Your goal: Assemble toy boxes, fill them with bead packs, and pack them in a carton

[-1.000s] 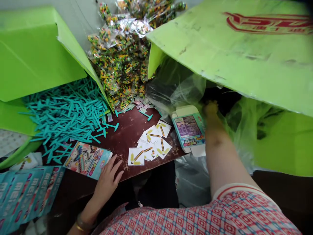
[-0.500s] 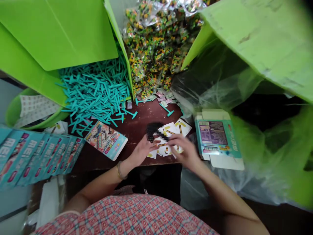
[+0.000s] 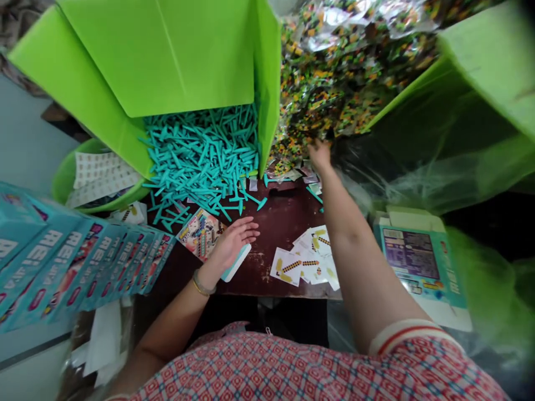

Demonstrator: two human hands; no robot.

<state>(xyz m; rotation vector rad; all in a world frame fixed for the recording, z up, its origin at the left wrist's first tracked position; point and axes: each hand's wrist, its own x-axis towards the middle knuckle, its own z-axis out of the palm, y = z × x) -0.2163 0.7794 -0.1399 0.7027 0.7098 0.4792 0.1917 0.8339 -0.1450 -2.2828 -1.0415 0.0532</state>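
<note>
The right hand (image 3: pixel 320 155) was stretched far forward, arm nearly straight, its fingers at the lower edge of the heap of bags (image 3: pixel 334 94), small clear packets of orange, green and black bits. The fingertips were buried among the packets, so whether they were closed on one could not be told. The left hand (image 3: pixel 232 242) lay flat, palm down, fingers spread and loosely straight, resting on a printed card (image 3: pixel 199 233) near the front of the worktop (image 3: pixel 280 223); it held nothing. A bangle sat on that wrist.

The bag heap filled the gap between two green boxes: the left box (image 3: pixel 167 61), whose upright flap stood just beside the right hand, and the right box (image 3: pixel 489 78), lined with clear film that pressed close to the forearm. That left the hand a narrow channel. Teal sticks (image 3: pixel 204 156) spilled from the left box onto the worktop, a few strays lying just beside the right wrist. Between the two arms was a bare brown patch, the widest free room. White leaflets (image 3: pixel 307 264) lay fanned at the front edge, touching the right forearm's inner side. A teal carton (image 3: pixel 418 262) lay flat to the right of that arm, and a row of teal cartons (image 3: pixel 83 262) stood well left of the left hand.
</note>
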